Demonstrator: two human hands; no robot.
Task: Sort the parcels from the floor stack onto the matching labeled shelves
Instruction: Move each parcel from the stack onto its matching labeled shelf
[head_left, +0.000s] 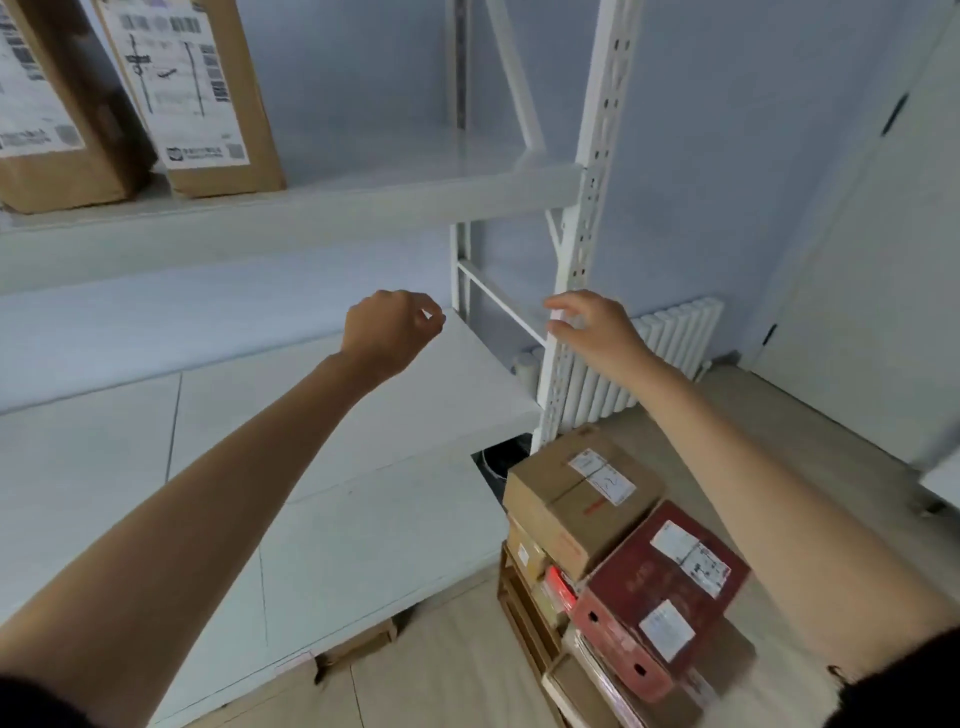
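Both my arms reach out over the lower white shelf (363, 415). My left hand (389, 327) hangs with fingers loosely curled and holds nothing. My right hand (592, 327) is empty too, fingers spread near the perforated shelf upright (587, 208). On the floor at the lower right stands the parcel stack: a brown cardboard box (561, 499) with a white label on top, and a dark red box (660, 592) with two labels beside it. Two labelled brown parcels (197, 93) stand on the upper shelf (311, 218) at the far left.
A white radiator (649, 358) stands against the blue wall behind the upright. More boxes lie under the top ones in the stack (535, 582). A cardboard piece (358, 649) pokes out below the lower shelf. A white door (883, 234) is on the right.
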